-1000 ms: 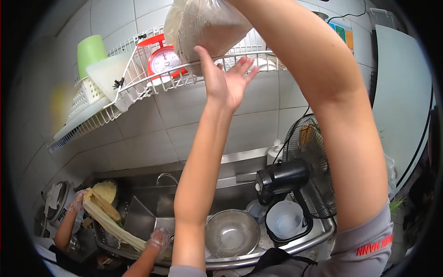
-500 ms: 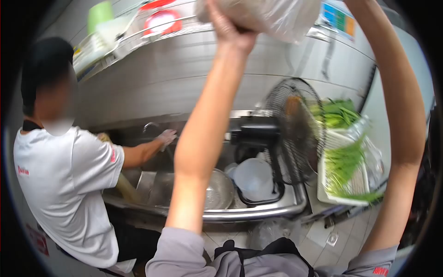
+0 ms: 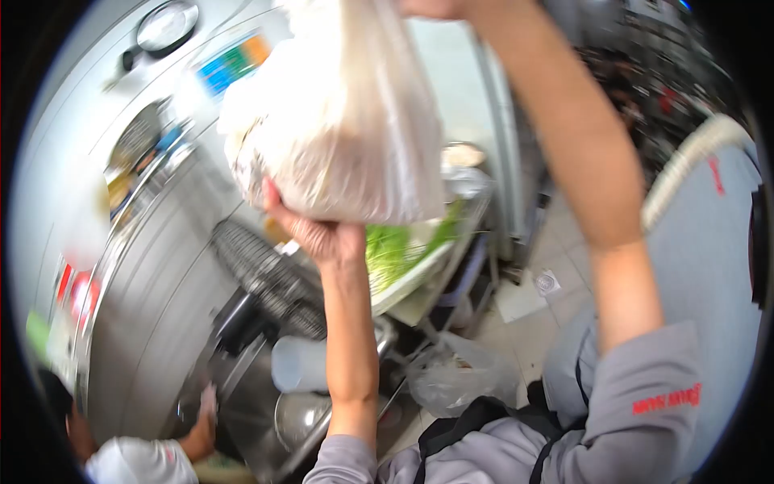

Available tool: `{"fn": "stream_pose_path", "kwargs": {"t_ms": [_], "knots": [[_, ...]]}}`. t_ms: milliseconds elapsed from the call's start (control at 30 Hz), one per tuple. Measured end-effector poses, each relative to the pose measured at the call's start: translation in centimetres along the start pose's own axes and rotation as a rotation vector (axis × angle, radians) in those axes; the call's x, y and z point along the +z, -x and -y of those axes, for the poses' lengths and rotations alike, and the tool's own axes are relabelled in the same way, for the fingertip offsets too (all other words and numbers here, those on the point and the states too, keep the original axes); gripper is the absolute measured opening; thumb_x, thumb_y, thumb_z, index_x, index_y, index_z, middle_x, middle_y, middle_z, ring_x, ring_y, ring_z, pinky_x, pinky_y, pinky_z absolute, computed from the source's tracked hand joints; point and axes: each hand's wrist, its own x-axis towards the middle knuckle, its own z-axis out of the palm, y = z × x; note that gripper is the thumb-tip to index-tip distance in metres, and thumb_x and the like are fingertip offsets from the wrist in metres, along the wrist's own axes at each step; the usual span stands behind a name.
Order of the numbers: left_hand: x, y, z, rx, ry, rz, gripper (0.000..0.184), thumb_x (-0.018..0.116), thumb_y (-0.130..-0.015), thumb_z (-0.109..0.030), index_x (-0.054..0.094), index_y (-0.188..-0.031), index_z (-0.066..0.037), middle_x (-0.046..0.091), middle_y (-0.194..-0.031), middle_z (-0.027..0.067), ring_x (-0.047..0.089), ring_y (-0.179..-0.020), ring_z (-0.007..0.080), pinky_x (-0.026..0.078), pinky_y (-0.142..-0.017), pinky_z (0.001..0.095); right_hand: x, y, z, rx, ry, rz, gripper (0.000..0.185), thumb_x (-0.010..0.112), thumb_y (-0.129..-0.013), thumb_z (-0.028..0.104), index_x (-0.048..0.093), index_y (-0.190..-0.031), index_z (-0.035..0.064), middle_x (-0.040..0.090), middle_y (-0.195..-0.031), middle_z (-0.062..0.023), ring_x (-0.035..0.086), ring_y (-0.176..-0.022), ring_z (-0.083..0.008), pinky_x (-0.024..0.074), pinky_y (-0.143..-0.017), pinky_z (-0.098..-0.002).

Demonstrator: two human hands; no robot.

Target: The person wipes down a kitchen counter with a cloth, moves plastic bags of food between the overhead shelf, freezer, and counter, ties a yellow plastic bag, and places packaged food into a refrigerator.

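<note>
A large, filled white plastic bag [image 3: 339, 137] is held up in front of me. Its contents cannot be made out through the plastic. My left hand [image 3: 310, 234] supports the bag from below, with fingers curled against its lower side. At the top edge of the view, my right hand [image 3: 439, 8] closes on the bag's gathered upper part; most of its fingers are cut off. Behind and below the bag, leafy greens [image 3: 391, 254] lie in a white basket [image 3: 407, 278], partly hidden by it.
A black fan [image 3: 266, 274] stands by the metal sink [image 3: 246, 403], near a whitish tub [image 3: 298, 363]. A co-worker [image 3: 137, 460] is at the lower left. A clear plastic bag [image 3: 463, 375] rests on the tiled floor. A wire shelf [image 3: 133, 218] runs along the wall.
My view has turned right, so the sink and co-worker now sit lower left. The bag has come fully into view, and my right hand now meets its upper part.
</note>
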Motion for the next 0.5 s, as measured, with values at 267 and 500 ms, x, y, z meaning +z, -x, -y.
{"fn": "stream_pose_path", "kwargs": {"t_ms": [267, 500], "knots": [[-6.3, -0.7, 13.4, -0.301, 0.041, -0.01, 0.065, 0.047, -0.082, -0.048, 0.032, -0.13, -0.008, 0.041, -0.128, 0.009, 0.042, -0.116, 0.0256, 0.036, -0.098, 0.0429, -10.9, 12.5, -1.0, 0.03, 0.262, -0.346, 0.041, 0.055, -0.08, 0.029, 0.053, -0.111, 0.0013, 0.057, -0.11, -0.0074, 0.053, -0.103, -0.0152, 0.0399, -0.091, -0.0277], [-8.8, 0.8, 25.5, -0.583, 0.136, 0.105, 0.073, 0.051, -0.079, -0.046, 0.026, -0.132, -0.003, 0.037, -0.131, 0.0135, 0.04, -0.119, 0.0276, 0.035, -0.099, 0.0403, -14.5, 23.2, -4.7, 0.064, 0.642, -0.499, 0.076, 0.073, -0.071, 0.026, 0.03, -0.127, -0.004, 0.046, -0.123, -0.0142, 0.043, -0.115, -0.0193, 0.0326, -0.097, -0.0318]]}}
